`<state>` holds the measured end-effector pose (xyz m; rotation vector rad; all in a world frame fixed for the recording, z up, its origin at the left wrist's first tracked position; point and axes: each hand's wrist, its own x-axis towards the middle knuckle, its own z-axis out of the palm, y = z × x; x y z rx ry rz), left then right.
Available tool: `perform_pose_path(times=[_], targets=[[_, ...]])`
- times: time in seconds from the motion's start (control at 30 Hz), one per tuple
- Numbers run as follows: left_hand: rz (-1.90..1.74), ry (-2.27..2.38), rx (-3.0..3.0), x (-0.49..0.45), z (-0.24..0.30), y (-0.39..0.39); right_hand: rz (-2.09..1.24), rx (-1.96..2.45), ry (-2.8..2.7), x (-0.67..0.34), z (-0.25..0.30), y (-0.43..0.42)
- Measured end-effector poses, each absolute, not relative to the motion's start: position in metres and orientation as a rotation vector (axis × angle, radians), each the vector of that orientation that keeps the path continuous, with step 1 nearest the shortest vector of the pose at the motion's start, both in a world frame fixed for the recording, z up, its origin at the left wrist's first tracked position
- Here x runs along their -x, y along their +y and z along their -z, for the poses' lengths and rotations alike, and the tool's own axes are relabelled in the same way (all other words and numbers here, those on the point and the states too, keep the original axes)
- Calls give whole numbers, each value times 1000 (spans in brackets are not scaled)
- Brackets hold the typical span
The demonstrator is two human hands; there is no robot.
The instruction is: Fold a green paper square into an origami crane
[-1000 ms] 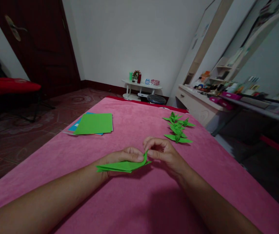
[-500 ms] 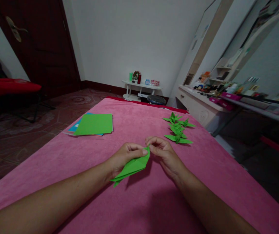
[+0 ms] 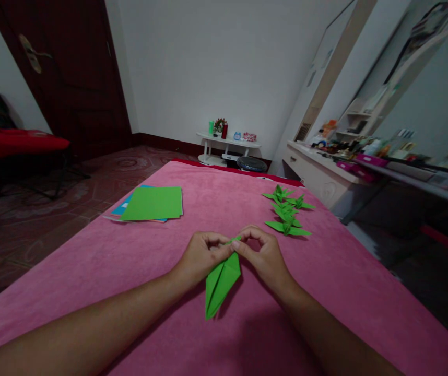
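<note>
Paper (image 3: 222,284), green and folded, is held between two hands over the pink cloth (image 3: 192,339) — its long point aimed toward the person. Thumb and fingers of the left hand (image 3: 203,256) pinch it near the top, and those of the right hand (image 3: 262,255) grip the narrow upper end just beside, probably to steady one small spot. The stack of sheets (image 3: 153,202) lies flat at left, seemingly within reach; the folded figures (image 3: 285,211) sit apart at right, likely to avoid crushing. The paper looks thin, crisp and kite-shaped, creased down the middle — the cloth soft and plush
</note>
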<state>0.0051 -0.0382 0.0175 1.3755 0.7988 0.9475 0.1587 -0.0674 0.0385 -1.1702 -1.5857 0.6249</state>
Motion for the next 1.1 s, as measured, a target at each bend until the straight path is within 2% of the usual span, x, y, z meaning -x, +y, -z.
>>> perform_pose_path(times=[0.53,0.83,1.1], targets=[[-786,715,-1136,-7,-19,-43,-617,1164,-1529,-156,-36,-71],[-820,759,-1093,-7,-23,-43,-944,1128,-1356,-164,-30,-64],[-886,712,-1070,-6,-21,-43,-880,1155,-1347,-160,-25,-62]])
